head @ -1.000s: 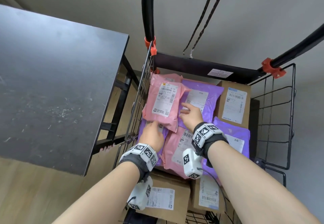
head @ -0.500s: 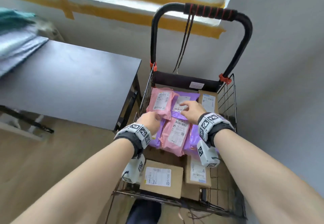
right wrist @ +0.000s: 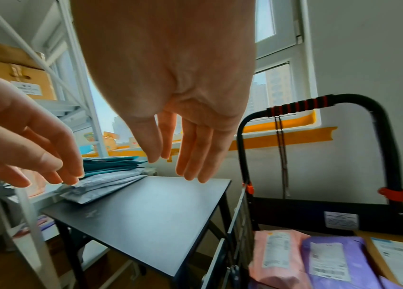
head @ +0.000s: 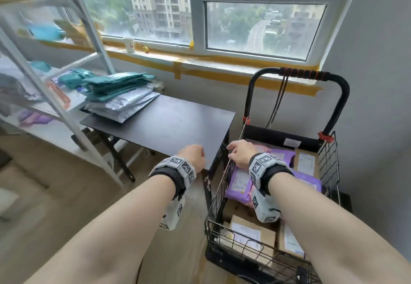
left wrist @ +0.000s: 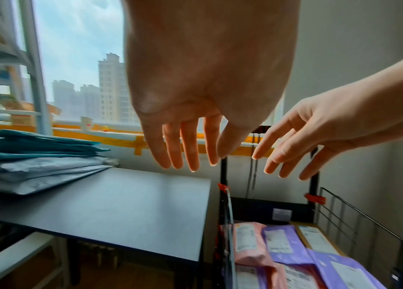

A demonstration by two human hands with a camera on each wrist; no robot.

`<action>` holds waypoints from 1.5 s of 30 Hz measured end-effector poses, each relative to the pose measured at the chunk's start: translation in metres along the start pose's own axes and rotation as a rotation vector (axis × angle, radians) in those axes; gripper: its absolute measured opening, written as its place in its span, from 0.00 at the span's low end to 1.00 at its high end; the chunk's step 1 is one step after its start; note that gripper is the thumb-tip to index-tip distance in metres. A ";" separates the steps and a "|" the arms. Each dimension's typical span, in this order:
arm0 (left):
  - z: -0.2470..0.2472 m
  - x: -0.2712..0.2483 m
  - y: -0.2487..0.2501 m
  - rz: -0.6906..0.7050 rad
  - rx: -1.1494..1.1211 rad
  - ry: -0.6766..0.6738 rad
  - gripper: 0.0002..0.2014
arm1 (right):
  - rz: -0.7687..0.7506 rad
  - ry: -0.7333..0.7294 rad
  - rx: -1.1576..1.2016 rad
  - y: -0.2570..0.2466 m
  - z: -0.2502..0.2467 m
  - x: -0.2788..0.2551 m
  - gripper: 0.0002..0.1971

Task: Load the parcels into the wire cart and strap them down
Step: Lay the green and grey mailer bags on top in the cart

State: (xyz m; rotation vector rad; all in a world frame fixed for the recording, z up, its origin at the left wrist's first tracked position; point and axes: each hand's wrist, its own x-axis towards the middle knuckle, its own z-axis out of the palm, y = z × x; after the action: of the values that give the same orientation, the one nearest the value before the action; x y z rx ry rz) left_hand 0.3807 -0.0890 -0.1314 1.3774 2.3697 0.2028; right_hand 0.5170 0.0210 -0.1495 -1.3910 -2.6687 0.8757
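Hands hover empty between tabletop and loaded cart

Head view: both bare forearms reach forward, palms down. The left hand (head: 193, 155) hangs over the near edge of the black tabletop (head: 169, 125), fingers loosely curled and holding nothing. The right hand (head: 241, 153) is above the left rim of the wire cart (head: 219, 197), fingers spread a little, not touching anything. Inside the cart lie purple parcels (head: 239, 183) and cardboard parcels (head: 249, 237). Black straps (head: 279, 99) dangle from the cart's handle (head: 304, 75). More parcels, a teal and silver stack (head: 120, 97), sit at the tabletop's far left corner.

Left wrist view: the left hand (left wrist: 202, 78) points downward, its fingers (left wrist: 190, 146) straight and slightly apart, in the air above the tabletop (left wrist: 111, 211). The right hand (left wrist: 318, 125) hangs beside it, fingers relaxed. A pink parcel (left wrist: 249, 246) lies against the cart's left side.

Right wrist view: the right hand (right wrist: 170, 68) droops with open, slack fingers (right wrist: 195, 152); the left hand (right wrist: 22, 140) is at the left edge, fingers gently bent. The pink parcel (right wrist: 276, 258) and a purple parcel (right wrist: 333, 262) lie side by side, touching, in the wire cart (right wrist: 239, 226).
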 end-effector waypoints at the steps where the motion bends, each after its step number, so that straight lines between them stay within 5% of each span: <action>1: -0.008 0.000 -0.014 -0.021 0.006 0.007 0.15 | -0.017 -0.013 -0.005 -0.014 0.003 0.004 0.17; 9: -0.080 0.031 -0.135 -0.049 0.123 0.079 0.16 | -0.083 -0.036 -0.075 -0.139 0.046 0.082 0.18; 25: -0.256 0.199 -0.431 -0.034 0.076 0.145 0.14 | -0.070 -0.003 -0.033 -0.404 0.119 0.293 0.18; 32: -0.297 0.300 -0.499 -0.083 -0.001 0.169 0.14 | -0.076 0.004 0.052 -0.447 0.129 0.401 0.16; 45: -0.336 0.503 -0.549 -0.186 0.028 0.054 0.15 | 0.097 -0.014 0.414 -0.456 0.148 0.615 0.21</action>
State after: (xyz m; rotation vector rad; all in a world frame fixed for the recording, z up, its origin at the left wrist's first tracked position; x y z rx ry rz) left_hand -0.4170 0.0883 -0.1274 1.1681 2.5369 0.1570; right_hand -0.2375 0.2120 -0.2049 -1.4153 -2.2604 1.3538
